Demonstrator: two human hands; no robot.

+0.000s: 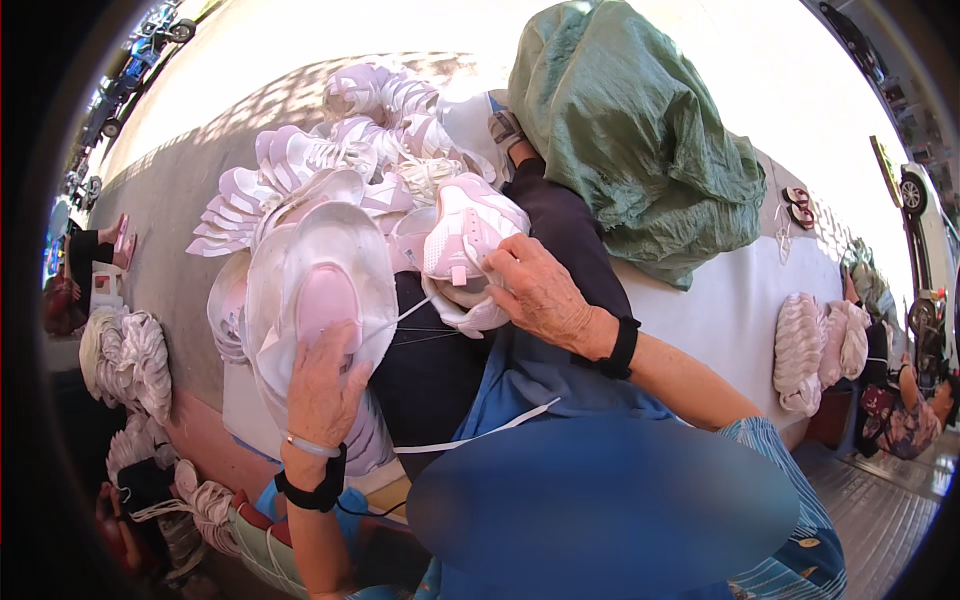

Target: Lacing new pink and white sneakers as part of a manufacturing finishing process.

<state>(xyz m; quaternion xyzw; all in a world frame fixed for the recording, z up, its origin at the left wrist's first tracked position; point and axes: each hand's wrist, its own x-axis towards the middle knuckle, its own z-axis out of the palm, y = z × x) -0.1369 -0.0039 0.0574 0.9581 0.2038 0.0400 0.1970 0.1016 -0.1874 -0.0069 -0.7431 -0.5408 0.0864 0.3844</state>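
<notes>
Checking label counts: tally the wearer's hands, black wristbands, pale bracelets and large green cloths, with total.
Hands: 2
Black wristbands: 2
Pale bracelet: 1
Large green cloth: 1
Total: 6
Shoe uppers overlap too much to count; left out.

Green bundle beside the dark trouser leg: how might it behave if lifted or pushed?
The green bundle would probably be floppy, since its surface is deeply creased. It may be awkward to lift, being large and bulging. Rolling seems unlikely, given its irregular shape.
</notes>
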